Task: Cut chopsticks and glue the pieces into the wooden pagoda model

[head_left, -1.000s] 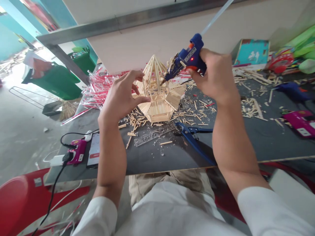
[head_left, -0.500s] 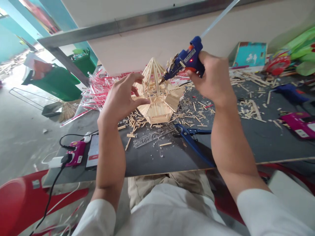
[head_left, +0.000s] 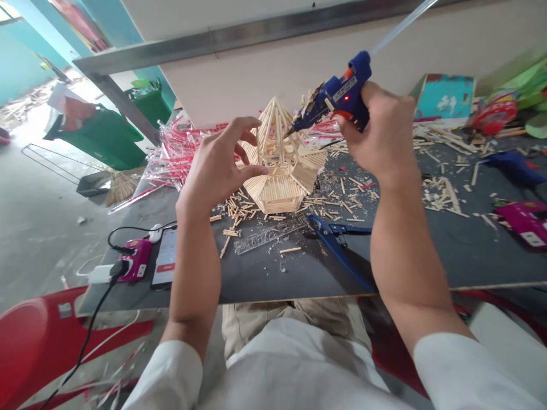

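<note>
A small pagoda-like model of thin wooden sticks [head_left: 280, 171] stands on the dark board [head_left: 427, 256] in front of me. My left hand [head_left: 220, 165] steadies the model's left side, thumb and fingertips touching its sticks. My right hand [head_left: 380, 136] grips a blue hot glue gun [head_left: 337, 99] with a red light on and a clear glue stick poking out behind. Its nozzle points down-left at the upper right of the model's cone roof.
Cut stick bits litter the board around the model. Blue pliers [head_left: 337, 242] and a clear ruler [head_left: 269, 233] lie just in front of it. A phone [head_left: 166, 257] and pink charger [head_left: 134, 261] sit at the left edge. Red-tipped sticks in plastic [head_left: 179, 154] pile behind; a pink box [head_left: 523, 219] lies right.
The view shifted slightly. My right hand with the glue gun rose a little and moved right; the nozzle stays at the roof. My left hand keeps holding the model.
</note>
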`<state>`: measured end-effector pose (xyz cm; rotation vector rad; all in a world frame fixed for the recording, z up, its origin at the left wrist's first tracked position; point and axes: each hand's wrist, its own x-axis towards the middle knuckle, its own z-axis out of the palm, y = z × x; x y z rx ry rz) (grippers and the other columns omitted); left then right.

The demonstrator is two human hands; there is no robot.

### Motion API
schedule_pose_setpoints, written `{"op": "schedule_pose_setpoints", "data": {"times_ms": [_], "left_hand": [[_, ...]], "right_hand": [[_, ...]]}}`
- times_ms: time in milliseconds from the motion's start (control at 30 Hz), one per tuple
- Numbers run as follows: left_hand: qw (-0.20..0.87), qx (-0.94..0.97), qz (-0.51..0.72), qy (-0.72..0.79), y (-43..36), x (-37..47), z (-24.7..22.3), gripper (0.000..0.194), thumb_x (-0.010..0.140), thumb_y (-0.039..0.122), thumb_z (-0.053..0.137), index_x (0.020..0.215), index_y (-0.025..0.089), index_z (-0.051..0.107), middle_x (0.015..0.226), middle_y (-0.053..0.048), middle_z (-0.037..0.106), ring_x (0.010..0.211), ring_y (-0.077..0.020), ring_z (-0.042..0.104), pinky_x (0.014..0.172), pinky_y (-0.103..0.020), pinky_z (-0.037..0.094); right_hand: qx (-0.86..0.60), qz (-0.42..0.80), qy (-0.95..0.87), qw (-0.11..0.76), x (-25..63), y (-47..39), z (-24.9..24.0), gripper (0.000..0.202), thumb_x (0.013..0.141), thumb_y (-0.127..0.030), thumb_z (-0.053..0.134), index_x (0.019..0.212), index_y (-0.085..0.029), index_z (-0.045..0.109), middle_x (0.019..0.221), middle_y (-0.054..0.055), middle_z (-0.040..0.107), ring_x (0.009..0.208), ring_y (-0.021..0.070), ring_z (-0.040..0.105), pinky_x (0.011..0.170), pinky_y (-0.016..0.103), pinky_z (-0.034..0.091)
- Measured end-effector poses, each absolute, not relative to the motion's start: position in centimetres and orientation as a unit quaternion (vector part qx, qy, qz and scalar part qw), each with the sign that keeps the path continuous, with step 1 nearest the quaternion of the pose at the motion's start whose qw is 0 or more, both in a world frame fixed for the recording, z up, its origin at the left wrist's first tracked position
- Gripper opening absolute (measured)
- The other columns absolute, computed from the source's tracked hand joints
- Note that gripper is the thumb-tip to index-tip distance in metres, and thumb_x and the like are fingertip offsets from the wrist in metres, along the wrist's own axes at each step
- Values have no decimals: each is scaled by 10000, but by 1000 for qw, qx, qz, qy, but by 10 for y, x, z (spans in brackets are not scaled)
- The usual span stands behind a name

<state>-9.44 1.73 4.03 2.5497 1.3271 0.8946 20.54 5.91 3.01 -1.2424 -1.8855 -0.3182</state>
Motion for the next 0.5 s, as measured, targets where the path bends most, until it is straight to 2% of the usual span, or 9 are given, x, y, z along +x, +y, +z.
{"op": "schedule_pose_setpoints", "data": {"times_ms": [133, 333, 500], "left_hand": [[65, 841, 309, 440, 14, -91, 43, 668, 931, 630, 636, 1453, 258, 450, 1216, -18, 708, 907, -160, 667, 806, -371, 488], [32, 835, 351, 423, 13, -94, 45, 640, 853, 545, 779, 1386, 283, 540, 1149, -12, 729, 874, -173, 683, 829, -378, 542], [35, 828, 364, 425, 12, -100, 46, 593, 851, 469, 783, 1377, 321, 551, 1172, -37, 720, 906, -211, 706, 855, -400, 564]], "right_hand": [[-495, -136, -741, 433, 205, 62, 28, 352, 797, -254, 628, 1140, -335, 623, 1019, 69, 766, 944, 346, 716, 743, 426, 482], [-493, -127, -742, 435, 206, 62, 28, 279, 848, -289, 608, 1120, -351, 619, 1027, 60, 763, 941, 342, 709, 755, 435, 479], [-503, -136, -737, 431, 207, 62, 27, 283, 846, -310, 634, 1126, -332, 605, 1027, 71, 765, 965, 353, 711, 771, 437, 480]]}}
